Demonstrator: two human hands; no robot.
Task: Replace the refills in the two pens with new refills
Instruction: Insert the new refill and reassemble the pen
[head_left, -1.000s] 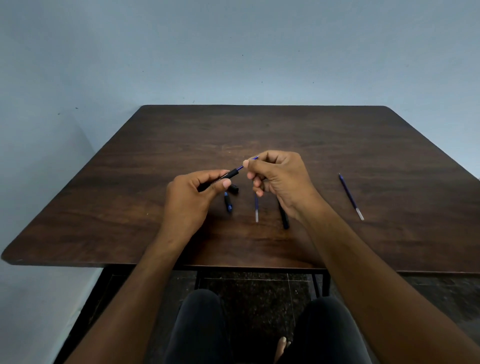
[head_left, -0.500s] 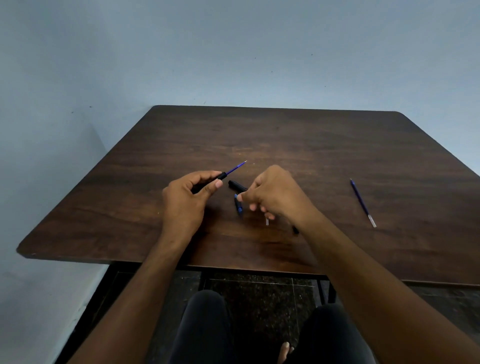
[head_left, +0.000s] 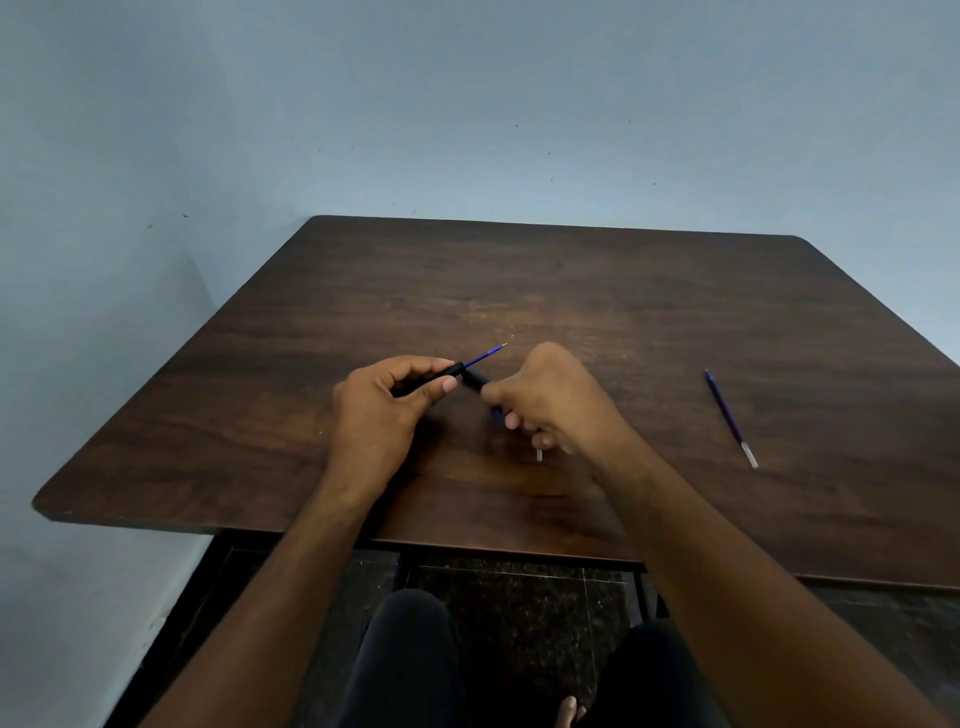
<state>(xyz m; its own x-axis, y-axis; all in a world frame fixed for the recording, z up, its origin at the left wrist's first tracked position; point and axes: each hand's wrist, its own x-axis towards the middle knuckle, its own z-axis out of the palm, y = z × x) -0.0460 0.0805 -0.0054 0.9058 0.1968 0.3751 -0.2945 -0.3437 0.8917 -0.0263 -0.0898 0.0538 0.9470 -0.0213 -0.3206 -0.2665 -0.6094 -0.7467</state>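
- Around the work area, I see a dark wooden table (head_left: 597, 291) against a pale blue wall (head_left: 467, 104), with a dark speckled floor (head_left: 519, 613) and the person's dark-clothed knees below the near edge.
- Well off to the right on the table lies a loose blue refill (head_left: 730, 415) with a pale end toward me, apart from both hands.
- Just below the right hand (head_left: 550, 395) a pale stub (head_left: 540, 455) pokes out on the table; it looks like the end of another refill, but the hand hides the rest of it.
- That right hand also covers most of what lies under it, so I cannot tell how many pen parts are there.
- My left hand (head_left: 379, 410) grips a black pen barrel (head_left: 447, 375) between curled fingers and thumb, held above the table near its middle.
- A thin blue refill (head_left: 485, 356) sticks out of the barrel's open end, pointing up and to the right, with a fine tip at the far end.
- The right hand's fingers are curled and pinch a short black pen piece (head_left: 475, 379) that sits just beside the barrel's end.
- A bit of blue (head_left: 496, 413) shows under the right-hand fingers; I cannot tell what it belongs to.
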